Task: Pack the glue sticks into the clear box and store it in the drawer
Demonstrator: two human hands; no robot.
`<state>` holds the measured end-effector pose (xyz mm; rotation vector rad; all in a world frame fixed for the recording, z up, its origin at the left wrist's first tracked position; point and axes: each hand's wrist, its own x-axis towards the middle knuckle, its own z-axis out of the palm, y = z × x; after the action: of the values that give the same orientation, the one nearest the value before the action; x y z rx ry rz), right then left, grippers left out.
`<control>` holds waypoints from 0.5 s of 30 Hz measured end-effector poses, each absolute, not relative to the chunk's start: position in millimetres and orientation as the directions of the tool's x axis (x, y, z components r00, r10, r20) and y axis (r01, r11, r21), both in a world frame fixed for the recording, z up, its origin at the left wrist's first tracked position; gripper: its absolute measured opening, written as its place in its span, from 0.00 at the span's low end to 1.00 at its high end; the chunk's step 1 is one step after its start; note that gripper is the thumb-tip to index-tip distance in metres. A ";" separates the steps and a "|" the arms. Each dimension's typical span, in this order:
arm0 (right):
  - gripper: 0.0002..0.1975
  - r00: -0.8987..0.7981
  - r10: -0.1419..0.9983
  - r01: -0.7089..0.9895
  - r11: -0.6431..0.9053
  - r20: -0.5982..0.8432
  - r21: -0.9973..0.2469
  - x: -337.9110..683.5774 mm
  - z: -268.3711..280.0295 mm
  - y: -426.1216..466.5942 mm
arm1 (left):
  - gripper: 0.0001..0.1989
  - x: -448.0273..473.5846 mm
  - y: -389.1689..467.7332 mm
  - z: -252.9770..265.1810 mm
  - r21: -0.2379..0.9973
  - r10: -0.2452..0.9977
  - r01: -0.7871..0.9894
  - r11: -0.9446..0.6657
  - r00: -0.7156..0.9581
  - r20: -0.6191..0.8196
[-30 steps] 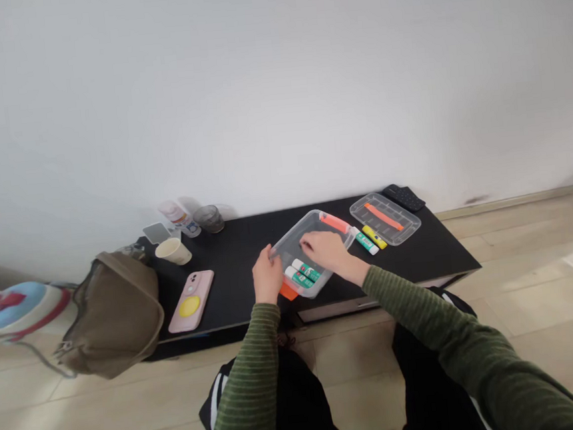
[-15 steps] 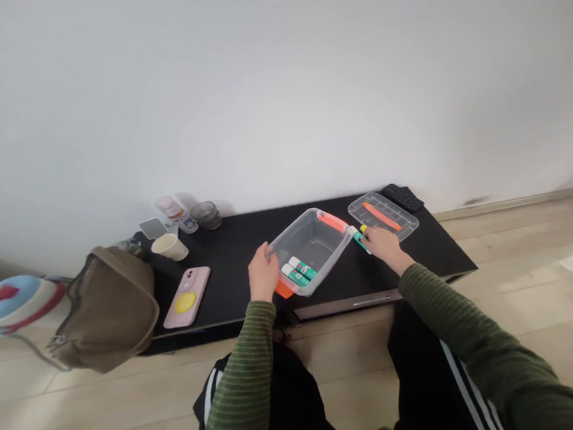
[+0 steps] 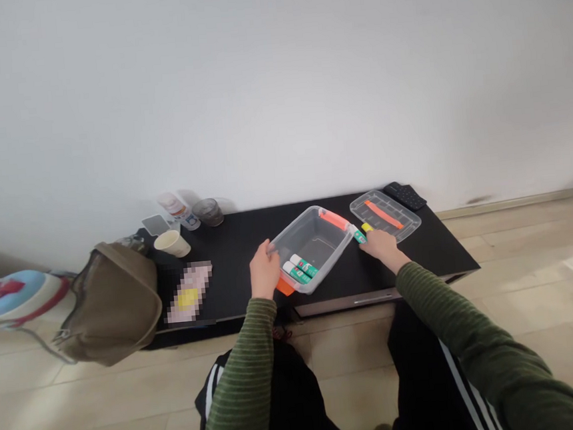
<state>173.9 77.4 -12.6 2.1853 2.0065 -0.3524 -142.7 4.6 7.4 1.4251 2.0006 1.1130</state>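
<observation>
My left hand (image 3: 264, 269) clasps the left end of the clear box (image 3: 321, 242) on the tabletop (image 3: 237, 253), two glue sticks (image 3: 298, 272) inside; my right hand (image 3: 380, 245) is curled round a third stick (image 3: 358, 235) just beside it.

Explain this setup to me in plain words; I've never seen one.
There is no machine here: one person works bare-handed. Every picture comes from a single camera worn on the head, looking forward and down.

The left hand holds the rim of a clear box with two green-and-white tubes inside. The right hand is at another tube beside the box; whether it is gripped is hard to tell.

Also on the black table are a lid, paper cup and glass; a bag is at its left end.
</observation>
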 end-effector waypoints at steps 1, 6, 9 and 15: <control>0.20 0.074 0.959 0.995 -0.091 -0.273 -0.050 173.6 -13.2 77.8 | 0.24 -142.5 4.5 7.4 0.814 0.924 0.562 0.144 -0.371 0.093; 0.17 0.080 0.974 0.972 -0.123 -0.212 -0.198 181.5 -10.0 79.8 | 0.24 -141.9 3.9 7.9 0.813 0.924 0.565 0.144 -0.372 0.094; 0.16 0.130 0.991 0.908 -0.131 -0.029 -0.398 188.6 4.7 77.0 | 0.24 -141.5 3.9 8.8 0.805 0.924 0.578 0.131 -0.365 0.111; 0.18 0.013 0.928 0.807 0.210 0.372 -0.552 154.2 57.4 54.5 | 0.24 -141.6 5.7 8.5 0.788 0.930 0.602 0.130 -0.350 0.114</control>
<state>154.2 54.5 57.4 2.5513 2.8565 -0.3587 -141.6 5.7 8.5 1.4747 2.0086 1.0904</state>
